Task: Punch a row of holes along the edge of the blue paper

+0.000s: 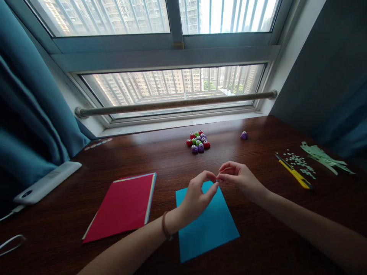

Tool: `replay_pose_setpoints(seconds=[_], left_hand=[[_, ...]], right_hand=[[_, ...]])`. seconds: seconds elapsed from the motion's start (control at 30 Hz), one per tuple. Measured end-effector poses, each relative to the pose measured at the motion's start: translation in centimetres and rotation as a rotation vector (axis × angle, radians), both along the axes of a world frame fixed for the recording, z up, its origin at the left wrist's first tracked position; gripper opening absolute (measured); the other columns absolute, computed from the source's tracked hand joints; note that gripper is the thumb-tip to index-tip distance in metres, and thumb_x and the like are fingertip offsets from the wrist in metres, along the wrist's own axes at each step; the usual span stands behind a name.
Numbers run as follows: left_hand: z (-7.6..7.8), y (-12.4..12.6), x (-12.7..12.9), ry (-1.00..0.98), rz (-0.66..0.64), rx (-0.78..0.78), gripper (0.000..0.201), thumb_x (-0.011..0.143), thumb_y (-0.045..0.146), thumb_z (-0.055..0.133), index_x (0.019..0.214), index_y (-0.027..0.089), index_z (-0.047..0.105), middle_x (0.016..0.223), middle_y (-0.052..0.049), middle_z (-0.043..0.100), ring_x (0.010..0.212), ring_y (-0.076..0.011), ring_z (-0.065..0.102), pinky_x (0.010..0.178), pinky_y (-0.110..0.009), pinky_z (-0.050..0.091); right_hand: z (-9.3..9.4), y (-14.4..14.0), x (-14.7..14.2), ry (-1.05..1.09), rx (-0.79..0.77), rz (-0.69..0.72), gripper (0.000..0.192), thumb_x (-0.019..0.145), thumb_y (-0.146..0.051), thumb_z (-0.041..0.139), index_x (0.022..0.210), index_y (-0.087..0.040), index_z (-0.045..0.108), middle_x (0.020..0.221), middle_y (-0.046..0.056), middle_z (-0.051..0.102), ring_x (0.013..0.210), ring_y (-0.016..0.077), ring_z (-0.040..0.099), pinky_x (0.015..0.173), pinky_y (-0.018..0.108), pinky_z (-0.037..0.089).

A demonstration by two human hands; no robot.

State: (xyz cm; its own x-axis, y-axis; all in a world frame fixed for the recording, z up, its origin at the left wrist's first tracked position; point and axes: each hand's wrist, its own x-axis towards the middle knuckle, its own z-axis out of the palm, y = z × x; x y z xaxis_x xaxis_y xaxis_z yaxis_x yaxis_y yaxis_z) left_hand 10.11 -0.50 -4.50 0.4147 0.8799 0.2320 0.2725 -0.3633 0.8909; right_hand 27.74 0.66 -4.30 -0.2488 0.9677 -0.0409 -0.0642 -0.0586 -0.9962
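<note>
Looking down from head height at a dark reddish-brown wooden desk (pixel 258 236) set against a barred window (pixel 172 86), with two bare hands meeting near the middle. At the far left a teal curtain (pixel 31 114) hangs beside the desk, and a white oblong power bank (pixel 47 182) lies at the desk's left edge with a white cable (pixel 11 244) nearby. Further right lies a stack of coloured paper sheets with a red sheet on top (pixel 123 206), flat and slightly turned.

The left hand (pixel 197 196), with a dark bracelet (pixel 165 226) on the wrist, is raised above a flat blue rectangular paper sheet (pixel 206 225); its thumb and forefinger are curled into a pinch. The right hand (pixel 239 177) meets it from the right, fingertips also pinched, so both hands touch at one point just above the blue sheet's far edge. Whatever sits between the fingertips is too small to make out. The blue sheet itself lies on the desk under the left hand and wrist, plain, smooth and unfolded, untouched by either hand.

Beyond the hands, near the window, sits a tight cluster of small round craft punches in red, green and purple (pixel 198 141). A single purple punch (pixel 244 135) stands apart to the right. Further right lie a yellow utility knife (pixel 294 172), scattered pale green paper bits (pixel 301 162) and pale green paper strips (pixel 323 156).
</note>
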Motion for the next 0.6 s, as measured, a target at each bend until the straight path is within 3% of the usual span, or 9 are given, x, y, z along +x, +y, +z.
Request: replay_pose_setpoints(seconds=[0.17, 0.33, 0.47, 0.6], left_hand=[[3.6, -1.7, -0.4, -0.361, -0.074, -0.342, 0.017, 0.082, 0.028, 0.058, 0.079, 0.014, 0.051, 0.075, -0.002, 0.059, 0.074, -0.0138, 0.055, 0.07, -0.025, 0.043], [4.6, -2.6, -0.8, -0.565, -0.15, -0.542, 0.013, 0.081, 0.02, 0.061, 0.076, 0.013, 0.05, 0.07, -0.001, 0.061, 0.069, -0.0109, 0.056, 0.066, -0.022, 0.043], [5.1, -2.9, -1.1, -0.652, -0.156, -0.613, 0.012, 0.081, 0.018, 0.06, 0.074, 0.013, 0.051, 0.066, 0.001, 0.06, 0.062, -0.0087, 0.055, 0.061, -0.019, 0.044], [5.6, -3.2, -1.3, -0.631, -0.173, -0.568, 0.012, 0.083, 0.018, 0.059, 0.074, 0.013, 0.051, 0.066, 0.001, 0.058, 0.062, -0.0088, 0.056, 0.06, -0.02, 0.045]], right_hand=[[3.7, -2.1, -1.2, 0.26, -0.187, 0.043, 0.025, 0.069, -0.021, 0.074, 0.085, -0.012, 0.057, 0.074, 0.006, 0.067, 0.065, 0.0123, 0.062, 0.06, 0.021, 0.047], [5.9, -4.0, -0.9, 0.356, -0.335, 0.083, 0.03, 0.075, -0.019, 0.07, 0.099, -0.009, 0.056, 0.085, 0.012, 0.068, 0.073, 0.0143, 0.066, 0.068, 0.022, 0.052], [7.4, -5.3, -0.8, 0.434, -0.353, 0.144, 0.031, 0.08, -0.018, 0.064, 0.108, -0.009, 0.053, 0.095, 0.014, 0.066, 0.086, 0.0171, 0.065, 0.079, 0.024, 0.051], [8.2, -6.1, -0.7, 0.473, -0.366, 0.187, 0.032, 0.083, -0.019, 0.06, 0.113, -0.011, 0.051, 0.099, 0.014, 0.065, 0.092, 0.0189, 0.063, 0.081, 0.025, 0.05]])
